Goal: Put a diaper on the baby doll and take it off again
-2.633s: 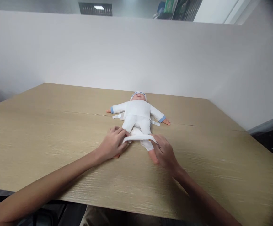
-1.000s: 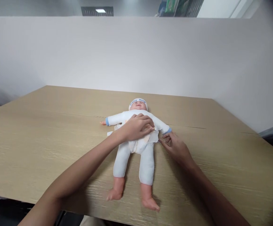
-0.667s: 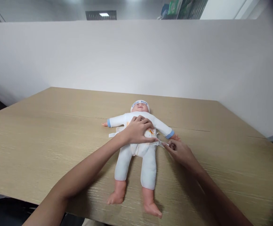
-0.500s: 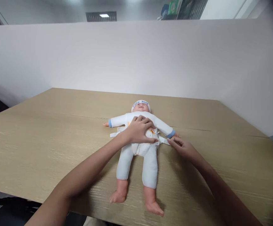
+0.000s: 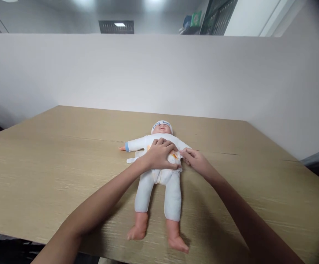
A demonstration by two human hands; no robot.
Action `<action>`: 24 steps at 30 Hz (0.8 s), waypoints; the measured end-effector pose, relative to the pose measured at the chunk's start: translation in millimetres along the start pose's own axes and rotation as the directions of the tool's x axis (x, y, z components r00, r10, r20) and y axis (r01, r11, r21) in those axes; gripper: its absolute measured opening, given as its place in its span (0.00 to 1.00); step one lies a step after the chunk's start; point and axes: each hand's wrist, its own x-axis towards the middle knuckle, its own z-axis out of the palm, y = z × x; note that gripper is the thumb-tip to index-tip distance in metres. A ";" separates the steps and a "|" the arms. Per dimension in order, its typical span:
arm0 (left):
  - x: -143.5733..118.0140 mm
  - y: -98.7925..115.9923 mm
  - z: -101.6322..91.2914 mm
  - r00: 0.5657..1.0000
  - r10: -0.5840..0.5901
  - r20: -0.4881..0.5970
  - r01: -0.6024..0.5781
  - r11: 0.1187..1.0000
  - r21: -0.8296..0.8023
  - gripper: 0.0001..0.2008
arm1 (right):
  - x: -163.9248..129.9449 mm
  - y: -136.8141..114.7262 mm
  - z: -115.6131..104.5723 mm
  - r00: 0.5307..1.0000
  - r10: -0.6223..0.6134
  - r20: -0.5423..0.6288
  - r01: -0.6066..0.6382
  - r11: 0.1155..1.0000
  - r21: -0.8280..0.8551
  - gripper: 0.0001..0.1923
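Note:
A baby doll (image 5: pixel 173 201) in a white suit and a lettered headband lies on its back, feet toward me. Around its hips is a white diaper (image 5: pixel 162 176) with an orange print at the front. My left hand (image 5: pixel 161 154) lies spread over the front of the diaper, fingers and thumb apart. At the diaper's right edge my right hand (image 5: pixel 194 159) is closed in a pinch on the diaper's side tab, which its fingers mostly hide. The other diaper tab (image 5: pixel 131 160) sticks out loose on the left, below the doll's arm.
Under the doll is a wide wooden table (image 5: pixel 66 176) with a thin seam across it. A white partition (image 5: pixel 137 73) stands behind the table. Dark chair-like shapes show at the table's lower left and right edges.
My right hand has moved left and inward with the tab, from beside the doll's hand to the diaper's edge. My left hand stays on the diaper. The view has tilted slightly up.

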 end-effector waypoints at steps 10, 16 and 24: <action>-1.1 -5.9 -10.2 0.998 -0.033 0.046 0.043 0.972 -0.231 0.37 | -18.6 -9.1 35.2 0.956 -0.228 -0.187 0.214 0.973 -0.090 0.19; -27.9 -26.9 -20.0 0.982 -0.098 -0.162 -0.042 0.721 -0.691 0.21 | -51.2 1.1 35.2 0.862 -0.507 -0.004 0.467 0.797 -0.383 0.25; -114.8 -82.2 -16.6 0.945 -0.271 -0.185 0.202 0.924 -0.325 0.14 | -36.3 -28.5 43.5 0.841 -0.531 -0.103 0.388 0.725 -0.569 0.20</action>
